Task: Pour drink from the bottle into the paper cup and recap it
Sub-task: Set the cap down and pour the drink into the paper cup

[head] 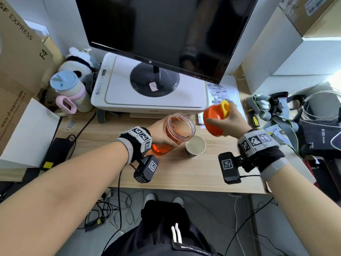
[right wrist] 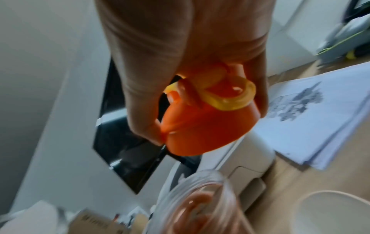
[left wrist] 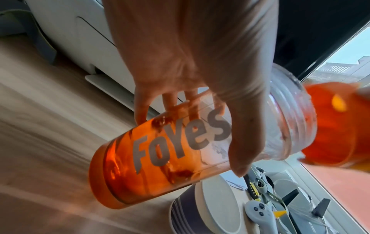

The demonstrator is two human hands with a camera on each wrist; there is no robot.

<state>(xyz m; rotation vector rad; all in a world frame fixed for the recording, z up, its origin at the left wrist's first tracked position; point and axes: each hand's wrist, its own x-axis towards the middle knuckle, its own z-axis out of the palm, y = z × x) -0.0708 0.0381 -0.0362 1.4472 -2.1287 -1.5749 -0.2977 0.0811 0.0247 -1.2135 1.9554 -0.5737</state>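
Observation:
My left hand grips a clear orange bottle marked "Foyes", lifted off the wooden desk and tilted with its open mouth up and to the right. Orange drink sits in the bottle's lower end; no stream shows. A paper cup stands upright on the desk just right of the bottle's base, also seen as the cup under the bottle. My right hand holds the orange cap with its yellow ring in the air to the right of the bottle mouth. Thumb and fingers pinch the cap by its sides.
A white printer carrying a monitor stands right behind the bottle. Papers lie at its right. Straps, cables and a black bag crowd the right side. A pastel mug, cardboard boxes and a power brick fill the left.

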